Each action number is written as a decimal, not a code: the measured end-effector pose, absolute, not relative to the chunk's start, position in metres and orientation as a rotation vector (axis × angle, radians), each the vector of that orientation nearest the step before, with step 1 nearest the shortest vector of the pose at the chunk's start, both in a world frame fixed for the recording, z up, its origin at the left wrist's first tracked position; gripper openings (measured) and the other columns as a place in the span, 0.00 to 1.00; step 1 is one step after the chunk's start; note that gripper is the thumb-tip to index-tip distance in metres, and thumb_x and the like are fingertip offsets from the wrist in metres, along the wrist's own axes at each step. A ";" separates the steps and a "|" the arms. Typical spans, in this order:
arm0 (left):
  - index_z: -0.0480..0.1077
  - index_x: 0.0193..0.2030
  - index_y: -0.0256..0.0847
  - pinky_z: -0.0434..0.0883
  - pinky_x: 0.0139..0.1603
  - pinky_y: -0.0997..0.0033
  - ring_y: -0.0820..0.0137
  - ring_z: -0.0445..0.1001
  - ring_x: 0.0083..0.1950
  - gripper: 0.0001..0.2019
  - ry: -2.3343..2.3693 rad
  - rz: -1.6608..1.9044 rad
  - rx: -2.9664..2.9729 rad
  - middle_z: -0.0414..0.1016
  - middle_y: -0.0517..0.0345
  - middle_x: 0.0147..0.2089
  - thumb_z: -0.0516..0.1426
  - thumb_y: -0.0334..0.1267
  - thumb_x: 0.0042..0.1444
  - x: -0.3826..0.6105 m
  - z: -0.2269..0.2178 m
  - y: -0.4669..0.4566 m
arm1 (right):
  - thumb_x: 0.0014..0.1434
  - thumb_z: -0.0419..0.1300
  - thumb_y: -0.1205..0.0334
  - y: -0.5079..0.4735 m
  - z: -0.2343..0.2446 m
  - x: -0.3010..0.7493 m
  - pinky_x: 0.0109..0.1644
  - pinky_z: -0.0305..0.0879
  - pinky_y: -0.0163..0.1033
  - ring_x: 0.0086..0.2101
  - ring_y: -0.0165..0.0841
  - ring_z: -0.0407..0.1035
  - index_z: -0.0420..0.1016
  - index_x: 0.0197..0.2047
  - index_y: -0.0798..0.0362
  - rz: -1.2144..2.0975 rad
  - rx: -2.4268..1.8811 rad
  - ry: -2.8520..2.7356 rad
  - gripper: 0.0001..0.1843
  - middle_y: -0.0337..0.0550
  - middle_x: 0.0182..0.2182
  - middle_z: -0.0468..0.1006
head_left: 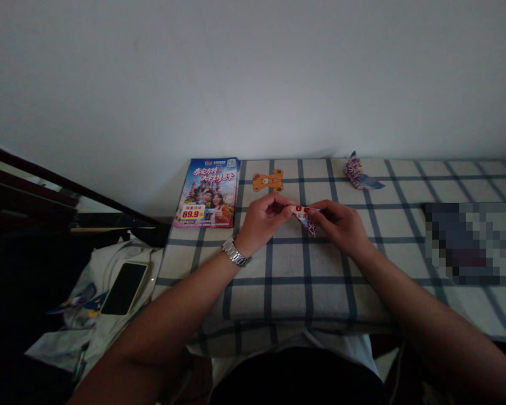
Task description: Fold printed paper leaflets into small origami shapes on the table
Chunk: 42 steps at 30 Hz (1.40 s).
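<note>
Between my two hands, just above the checked tablecloth, is a small folded piece of printed paper, red, white and purple, with a point hanging downward. My left hand, below a metal-banded wristwatch, pinches its left end. Its right end is pinched by the thumb and fingers of my right hand. Parts of the paper are hidden behind the fingertips. A folded paper figure in similar print stands farther back on the right, apart from my hands.
A stack of printed flyers lies at the table's back left. An orange bear cutout lies near the wall. Farther right is a blurred dark object. Below the left table edge, a phone rests on white bags.
</note>
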<state>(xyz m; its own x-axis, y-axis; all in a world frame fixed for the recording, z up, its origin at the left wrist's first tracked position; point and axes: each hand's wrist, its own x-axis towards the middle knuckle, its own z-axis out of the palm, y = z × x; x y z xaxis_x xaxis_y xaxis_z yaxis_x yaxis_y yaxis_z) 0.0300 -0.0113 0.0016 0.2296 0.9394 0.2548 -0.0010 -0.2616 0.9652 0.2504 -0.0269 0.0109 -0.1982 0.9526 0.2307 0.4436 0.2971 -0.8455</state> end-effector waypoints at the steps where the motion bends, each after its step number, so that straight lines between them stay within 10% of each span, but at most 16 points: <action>1: 0.77 0.41 0.39 0.78 0.41 0.72 0.71 0.81 0.39 0.13 0.930 1.208 1.528 0.84 0.53 0.41 0.68 0.48 0.61 0.030 0.002 -0.011 | 0.68 0.63 0.45 -0.027 0.011 0.250 0.30 0.68 0.37 0.28 0.34 0.76 0.84 0.43 0.50 0.818 -1.263 -1.791 0.17 0.42 0.30 0.84; 42: 0.76 0.48 0.38 0.79 0.47 0.70 0.70 0.81 0.43 0.13 0.784 1.131 1.390 0.81 0.52 0.44 0.65 0.46 0.65 0.033 -0.001 -0.011 | 0.68 0.64 0.48 -0.023 0.004 0.254 0.32 0.67 0.36 0.29 0.33 0.76 0.82 0.43 0.51 0.791 -1.270 -1.751 0.15 0.41 0.31 0.84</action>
<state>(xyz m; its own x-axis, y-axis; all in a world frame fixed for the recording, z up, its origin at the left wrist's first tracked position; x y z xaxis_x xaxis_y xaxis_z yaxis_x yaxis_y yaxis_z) 0.0328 -0.0114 -0.0006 0.3194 0.9276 0.1937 -0.1439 -0.1546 0.9774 0.2543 -0.0233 0.0044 -0.1611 0.9549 0.2495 0.4444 0.2959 -0.8456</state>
